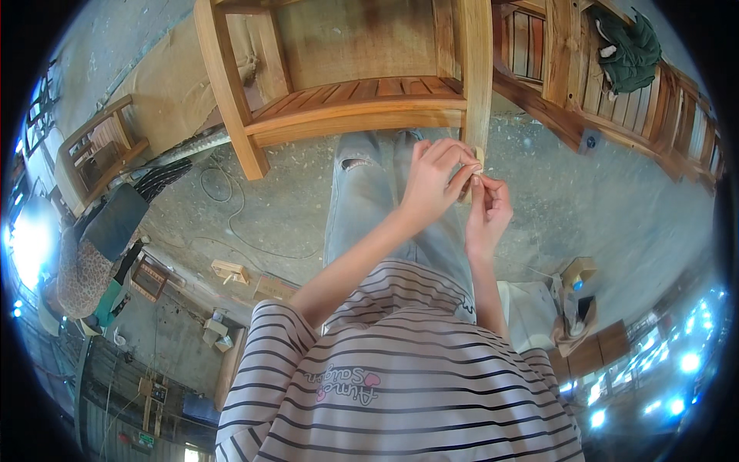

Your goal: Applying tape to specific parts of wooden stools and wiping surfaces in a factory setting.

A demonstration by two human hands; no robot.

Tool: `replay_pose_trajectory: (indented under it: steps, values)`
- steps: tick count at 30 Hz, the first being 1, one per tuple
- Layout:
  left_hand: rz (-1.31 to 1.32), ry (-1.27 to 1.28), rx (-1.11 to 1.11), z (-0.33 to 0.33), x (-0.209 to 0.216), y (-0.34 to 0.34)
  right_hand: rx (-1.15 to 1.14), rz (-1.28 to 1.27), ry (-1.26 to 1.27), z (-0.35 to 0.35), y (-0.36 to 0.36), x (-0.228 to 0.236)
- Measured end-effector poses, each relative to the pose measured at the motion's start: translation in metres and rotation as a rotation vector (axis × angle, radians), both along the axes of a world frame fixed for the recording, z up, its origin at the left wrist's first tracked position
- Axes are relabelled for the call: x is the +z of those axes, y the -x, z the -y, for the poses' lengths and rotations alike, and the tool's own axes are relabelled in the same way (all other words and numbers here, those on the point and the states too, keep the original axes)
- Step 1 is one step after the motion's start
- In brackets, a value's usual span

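While our two hands meet in front of the wooden frame (pixel 358 118), near its right leg (pixel 478 69), our grip is pinched on what looks like a small pale piece (pixel 478 172). Our left hand (pixel 437 181) reaches it from the frame's middle side, our right hand (pixel 490 212) from beyond that leg. We judge the step to be fingering or adjusting it; the next move calls for a light, steady pinch. Fingertips hide its long axis, so we cannot tell which way it points.
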State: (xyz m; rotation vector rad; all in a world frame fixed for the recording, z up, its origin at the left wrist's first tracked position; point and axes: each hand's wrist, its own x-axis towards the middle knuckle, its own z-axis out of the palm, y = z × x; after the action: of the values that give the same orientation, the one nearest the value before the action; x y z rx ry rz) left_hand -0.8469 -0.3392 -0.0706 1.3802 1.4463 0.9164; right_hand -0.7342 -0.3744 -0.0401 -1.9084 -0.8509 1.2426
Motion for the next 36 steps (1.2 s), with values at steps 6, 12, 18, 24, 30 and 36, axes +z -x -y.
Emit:
replay_pose_trajectory:
  steps: [6,12,18,24,30,36]
  values:
    - [0.151,0.048,0.514,-0.076,-0.057,0.055,-0.03,-0.093,0.121,0.048,-0.01,0.008]
    - [0.214,0.281,-0.116,-0.111,-0.118,0.055,0.033,-0.146,0.168,0.044,-0.015,0.004]
    - [0.45,0.449,-0.305,-0.126,-0.145,0.037,0.005,-0.113,0.142,0.041,-0.033,0.0]
    - [0.403,0.416,-0.338,-0.131,-0.159,0.035,-0.001,-0.106,0.135,0.046,-0.043,-0.003]
    - [0.058,0.162,-0.26,-0.148,-0.149,0.034,-0.022,-0.134,0.142,0.051,-0.046,-0.007]
    - [0.01,0.301,-0.242,-0.134,-0.133,0.027,-0.038,-0.141,0.143,0.049,-0.047,-0.004]
